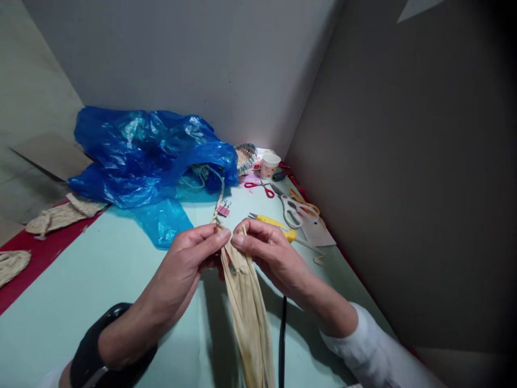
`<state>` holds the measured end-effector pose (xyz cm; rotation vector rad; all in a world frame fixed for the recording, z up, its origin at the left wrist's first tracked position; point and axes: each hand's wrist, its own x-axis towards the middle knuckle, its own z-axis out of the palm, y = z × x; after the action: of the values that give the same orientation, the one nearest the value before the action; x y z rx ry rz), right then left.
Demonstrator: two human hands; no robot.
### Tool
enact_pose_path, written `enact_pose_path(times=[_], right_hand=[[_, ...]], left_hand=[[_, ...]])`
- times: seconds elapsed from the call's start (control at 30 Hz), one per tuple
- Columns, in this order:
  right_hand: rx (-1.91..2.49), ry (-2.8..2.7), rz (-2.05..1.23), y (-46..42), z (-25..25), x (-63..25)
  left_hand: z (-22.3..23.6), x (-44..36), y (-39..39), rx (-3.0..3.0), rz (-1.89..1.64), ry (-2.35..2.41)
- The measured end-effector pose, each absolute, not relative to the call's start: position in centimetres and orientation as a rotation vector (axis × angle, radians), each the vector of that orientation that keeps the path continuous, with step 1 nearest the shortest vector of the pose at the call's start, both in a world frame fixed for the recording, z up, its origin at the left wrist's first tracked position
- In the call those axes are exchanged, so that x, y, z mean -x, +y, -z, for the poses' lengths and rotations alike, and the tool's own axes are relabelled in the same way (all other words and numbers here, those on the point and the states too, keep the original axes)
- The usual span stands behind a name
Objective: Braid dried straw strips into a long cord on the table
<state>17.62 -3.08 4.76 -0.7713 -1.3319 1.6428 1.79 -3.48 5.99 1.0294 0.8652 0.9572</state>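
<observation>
A bundle of pale, straw-like strips [246, 302] hangs down toward me over the table. Near its top end, my left hand [197, 248] pinches some strips between thumb and fingers. My right hand [262, 242] grips other strips close beside it, the two thumbs nearly meeting. A thin braided cord [219, 200] runs from just beyond my left fingertips toward the blue plastic bag [157, 151]. Whether it joins the strips cannot be made out. My fingers hide part of the bundle's top.
Past my hands lie a pink binder clip [223, 209], a yellow-handled tool [277, 226], white-handled scissors [294, 210] and red-handled scissors [264, 189]. A paper cup [270, 166] and a small woven basket [245, 157] stand farther back. Woven pieces [64, 214] rest at left. Walls close off the back and right.
</observation>
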Motion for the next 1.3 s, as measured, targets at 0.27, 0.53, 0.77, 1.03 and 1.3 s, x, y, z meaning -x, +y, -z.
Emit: enact_pose_path(times=[0.27, 0.53, 0.77, 1.03, 1.3], right_hand=[[0.847, -1.241, -1.372, -2.9, -4.9, -17.6], [0.846, -1.141, -1.396, -2.1, -5.1, -18.9], [0.781, -1.309, -1.539, -2.6, -5.5, -18.5], [0.858, -1.377, -1.476, -2.0, -5.5, -18.9], [0.84, -1.375, -1.464, -1.8, -4.8, -18.7]], left_hand=[[-5.8, -1.5, -3.2, -1.214, -0.74, 0.803], [-6.4, -1.2, -3.1, -1.303, -0.697, 0.893], [-6.4, -1.3, -3.2, -1.282, -0.915, 0.965], [-6.5, -0.8, -3.1, -1.093, -1.047, 0.971], [-6.2, -0.9, -2.8, -1.038, -1.018, 0.949]])
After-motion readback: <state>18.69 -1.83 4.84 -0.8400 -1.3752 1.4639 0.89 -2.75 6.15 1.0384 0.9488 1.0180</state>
